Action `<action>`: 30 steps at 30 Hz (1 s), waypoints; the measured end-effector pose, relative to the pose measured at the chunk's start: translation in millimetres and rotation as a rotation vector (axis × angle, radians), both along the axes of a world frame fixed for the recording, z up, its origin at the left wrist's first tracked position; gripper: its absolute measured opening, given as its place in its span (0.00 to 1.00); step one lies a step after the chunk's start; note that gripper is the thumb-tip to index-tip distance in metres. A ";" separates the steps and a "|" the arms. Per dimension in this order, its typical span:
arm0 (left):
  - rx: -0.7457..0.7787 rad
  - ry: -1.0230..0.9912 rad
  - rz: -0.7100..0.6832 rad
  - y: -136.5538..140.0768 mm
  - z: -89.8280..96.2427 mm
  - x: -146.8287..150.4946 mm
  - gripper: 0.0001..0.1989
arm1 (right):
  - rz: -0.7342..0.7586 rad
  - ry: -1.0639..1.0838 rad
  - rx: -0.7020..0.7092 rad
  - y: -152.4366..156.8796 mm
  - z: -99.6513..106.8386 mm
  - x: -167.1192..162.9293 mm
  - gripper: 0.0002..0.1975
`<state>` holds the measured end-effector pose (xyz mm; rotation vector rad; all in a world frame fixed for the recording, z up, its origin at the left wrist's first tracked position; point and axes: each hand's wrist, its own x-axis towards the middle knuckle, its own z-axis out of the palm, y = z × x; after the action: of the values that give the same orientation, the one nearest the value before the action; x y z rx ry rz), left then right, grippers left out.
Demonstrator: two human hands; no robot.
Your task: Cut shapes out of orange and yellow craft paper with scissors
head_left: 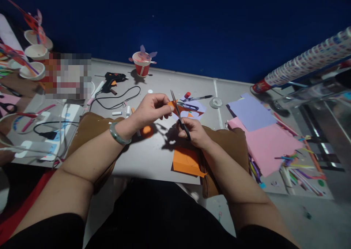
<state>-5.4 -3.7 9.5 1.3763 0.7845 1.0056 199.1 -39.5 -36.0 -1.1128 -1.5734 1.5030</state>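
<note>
Between the thumb and fingers of my left hand (154, 109) is a small piece of orange paper (172, 103). Black-handled scissors (187, 132) sit in my right hand (195, 130), their blades pointing up and away beside the paper. I cannot tell whether the blades touch it. Below my right hand lies a larger orange paper sheet (186, 161) with a drawn curve on it. An orange round piece (146, 131) rests on the table below my left hand. Thread snips (189, 106) lie behind the scissors, among paper scraps.
A black glue gun (111, 81) with its cord lies at the back left, near a red paper cup (142, 69). A roll of clear tape (216, 102) is right of centre. Purple paper (252, 112) overlaps pink paper (271, 143) at the right. A white power strip (59, 134) stands left.
</note>
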 end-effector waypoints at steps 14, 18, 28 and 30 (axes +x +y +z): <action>-0.004 -0.009 0.021 0.0 0.5 -0.7 0.09 | -0.010 0.044 -0.022 -0.3 3.1 -0.9 0.26; -0.008 0.010 0.039 0.2 -0.9 -1.7 0.09 | -0.010 0.044 -0.021 0.1 3.7 -1.5 0.26; -0.017 0.026 0.054 -0.2 2.0 -1.5 0.08 | -0.015 0.026 -0.005 0.1 2.0 -0.9 0.24; -0.020 0.026 0.056 -0.6 2.3 -1.2 0.08 | -0.016 0.024 -0.009 0.0 1.8 -0.9 0.24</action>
<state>-6.5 -4.3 11.8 1.3591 0.8544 1.0229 198.2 -39.5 -34.2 -1.1063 -1.5394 1.5084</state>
